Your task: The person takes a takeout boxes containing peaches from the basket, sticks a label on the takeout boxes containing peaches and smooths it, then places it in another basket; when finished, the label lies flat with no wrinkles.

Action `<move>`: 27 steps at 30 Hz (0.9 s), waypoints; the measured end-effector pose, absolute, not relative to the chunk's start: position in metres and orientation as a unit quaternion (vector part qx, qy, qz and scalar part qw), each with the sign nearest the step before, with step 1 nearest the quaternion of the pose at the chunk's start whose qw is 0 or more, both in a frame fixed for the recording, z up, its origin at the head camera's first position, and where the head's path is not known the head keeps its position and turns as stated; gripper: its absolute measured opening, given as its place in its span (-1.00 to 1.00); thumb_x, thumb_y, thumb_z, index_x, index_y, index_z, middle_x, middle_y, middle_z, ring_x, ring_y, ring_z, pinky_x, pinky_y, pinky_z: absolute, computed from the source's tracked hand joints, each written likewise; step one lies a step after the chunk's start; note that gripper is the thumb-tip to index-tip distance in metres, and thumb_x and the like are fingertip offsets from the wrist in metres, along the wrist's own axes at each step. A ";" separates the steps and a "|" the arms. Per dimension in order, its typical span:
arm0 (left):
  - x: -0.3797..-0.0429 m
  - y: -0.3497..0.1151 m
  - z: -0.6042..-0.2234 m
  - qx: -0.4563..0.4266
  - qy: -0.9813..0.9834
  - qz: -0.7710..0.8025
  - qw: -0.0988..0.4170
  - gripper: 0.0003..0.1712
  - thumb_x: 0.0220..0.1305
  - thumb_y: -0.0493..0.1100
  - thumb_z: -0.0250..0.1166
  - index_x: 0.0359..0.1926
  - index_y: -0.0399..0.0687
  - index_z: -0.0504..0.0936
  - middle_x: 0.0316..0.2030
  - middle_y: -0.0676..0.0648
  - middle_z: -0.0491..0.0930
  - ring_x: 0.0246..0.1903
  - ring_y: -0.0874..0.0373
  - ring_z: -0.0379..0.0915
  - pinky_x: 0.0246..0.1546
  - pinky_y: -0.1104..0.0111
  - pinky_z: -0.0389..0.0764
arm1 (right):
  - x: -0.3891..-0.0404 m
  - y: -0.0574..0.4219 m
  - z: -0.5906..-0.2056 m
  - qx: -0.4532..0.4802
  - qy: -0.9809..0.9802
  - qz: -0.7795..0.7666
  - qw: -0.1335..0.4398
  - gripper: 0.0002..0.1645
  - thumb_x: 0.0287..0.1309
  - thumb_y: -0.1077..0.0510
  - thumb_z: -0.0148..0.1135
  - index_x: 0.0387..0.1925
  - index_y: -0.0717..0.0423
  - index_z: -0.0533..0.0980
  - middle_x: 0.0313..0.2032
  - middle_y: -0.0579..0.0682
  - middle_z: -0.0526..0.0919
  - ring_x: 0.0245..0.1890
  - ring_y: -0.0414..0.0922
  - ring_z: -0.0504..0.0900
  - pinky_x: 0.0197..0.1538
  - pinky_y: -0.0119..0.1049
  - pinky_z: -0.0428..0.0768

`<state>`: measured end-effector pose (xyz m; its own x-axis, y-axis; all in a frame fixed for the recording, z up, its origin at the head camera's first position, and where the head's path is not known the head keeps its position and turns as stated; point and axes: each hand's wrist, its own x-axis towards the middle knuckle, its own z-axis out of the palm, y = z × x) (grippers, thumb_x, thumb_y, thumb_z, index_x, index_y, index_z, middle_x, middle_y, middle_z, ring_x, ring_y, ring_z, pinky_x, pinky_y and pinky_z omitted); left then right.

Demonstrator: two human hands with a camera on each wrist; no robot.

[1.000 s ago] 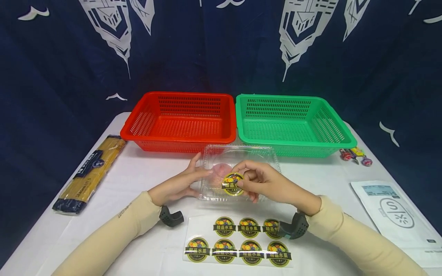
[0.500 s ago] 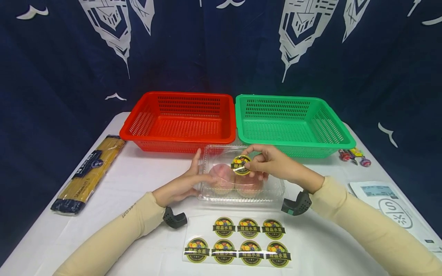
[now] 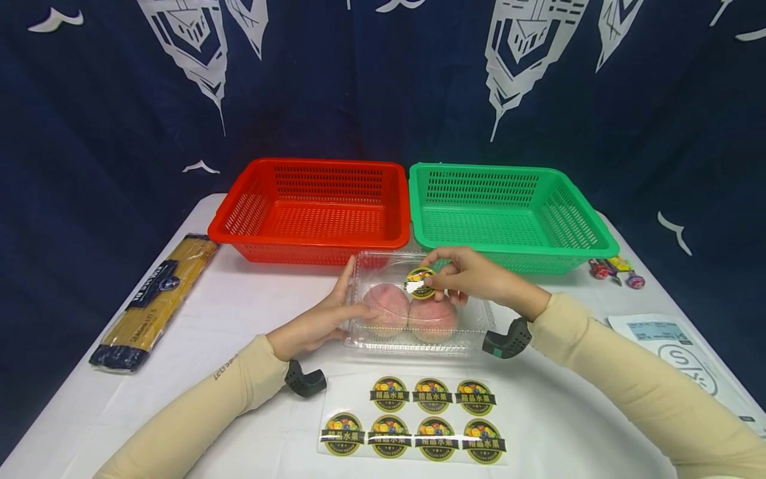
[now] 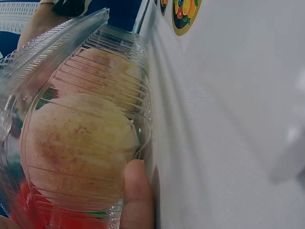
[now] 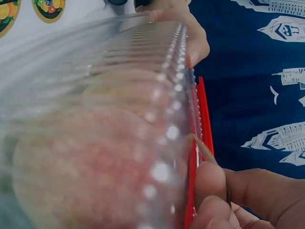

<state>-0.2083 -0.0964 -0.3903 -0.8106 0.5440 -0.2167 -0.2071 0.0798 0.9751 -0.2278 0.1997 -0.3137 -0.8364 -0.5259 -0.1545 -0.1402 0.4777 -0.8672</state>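
Note:
A clear plastic clamshell box with peaches inside sits on the table, its lid down. My left hand rests against the box's left side, index finger straight along the edge and thumb at the front corner. In the left wrist view, one fingertip touches the ribbed wall. Above the lid, my right hand pinches a round black-and-gold fruit sticker between thumb and index finger. Whether the sticker touches the lid, I cannot tell. The right wrist view shows the sticker only edge-on beside the fingers.
In front lies a sheet of similar stickers. Behind the box stand a red basket and a green basket. Spaghetti lies left; lollipops and a white pouch lie right.
My right hand has moved the sticker up and to the right, from in front of the peaches to over the upper middle of the lid. My left hand stays at the box's side.

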 end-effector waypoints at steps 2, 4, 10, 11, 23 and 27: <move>-0.208 -0.097 -0.390 0.124 0.678 0.667 0.282 0.35 0.36 -0.16 0.25 0.69 0.47 -0.64 0.68 -0.29 -0.68 0.64 -0.48 -0.67 0.32 -0.69 -0.06 | -0.229 0.198 -0.315 -0.200 0.839 -0.463 0.201 -0.64 0.46 0.29 0.30 0.18 0.36 0.50 -0.52 -0.04 0.67 -0.62 -0.22 0.47 -0.54 -0.41 0.48; -0.208 -0.097 -0.390 0.124 0.678 0.668 0.282 0.35 0.37 -0.16 0.25 0.69 0.47 -0.63 0.68 -0.27 -0.70 0.64 -0.47 -0.66 0.32 -0.69 -0.06 | -0.229 0.197 -0.316 -0.200 0.844 -0.456 0.196 -0.64 0.44 0.30 0.32 0.17 0.36 0.51 -0.54 -0.05 0.66 -0.63 -0.22 0.46 -0.55 -0.42 0.47; -0.208 -0.097 -0.389 0.120 0.678 0.666 0.286 0.35 0.37 -0.14 0.25 0.69 0.48 -0.63 0.68 -0.24 -0.71 0.65 -0.45 -0.66 0.34 -0.67 -0.06 | -0.228 0.192 -0.318 -0.201 0.864 -0.431 0.167 -0.67 0.39 0.31 0.35 0.12 0.32 0.55 -0.59 -0.07 0.63 -0.66 -0.21 0.42 -0.58 -0.41 0.43; -0.208 -0.098 -0.389 0.120 0.678 0.666 0.287 0.35 0.37 -0.14 0.26 0.69 0.48 -0.63 0.68 -0.24 -0.71 0.65 -0.45 -0.66 0.34 -0.66 -0.06 | -0.227 0.191 -0.318 -0.202 0.867 -0.426 0.160 -0.67 0.38 0.30 0.35 0.11 0.32 0.55 -0.60 -0.07 0.62 -0.67 -0.21 0.42 -0.59 -0.40 0.42; -0.207 -0.097 -0.389 0.117 0.674 0.670 0.288 0.35 0.37 -0.15 0.26 0.70 0.48 -0.62 0.68 -0.24 -0.73 0.65 -0.44 -0.61 0.36 -0.65 -0.06 | -0.224 0.188 -0.326 -0.217 0.895 -0.380 0.086 -0.55 0.31 0.27 0.44 0.17 0.32 0.55 -0.68 -0.14 0.47 -0.76 -0.22 0.35 -0.61 -0.36 0.38; -0.207 -0.096 -0.389 0.115 0.672 0.672 0.288 0.35 0.36 -0.17 0.26 0.70 0.48 -0.62 0.68 -0.24 -0.73 0.66 -0.45 -0.57 0.36 -0.66 -0.07 | -0.225 0.190 -0.329 -0.218 0.895 -0.384 0.070 -0.53 0.30 0.24 0.51 0.15 0.32 0.57 -0.65 -0.11 0.49 -0.77 -0.20 0.34 -0.62 -0.35 0.39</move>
<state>-0.2069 -0.0963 -0.3887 -0.8079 0.5417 -0.2320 -0.2318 0.0698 0.9702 -0.2246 0.1902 -0.3286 -0.8953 -0.4435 0.0424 -0.3363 0.6102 -0.7173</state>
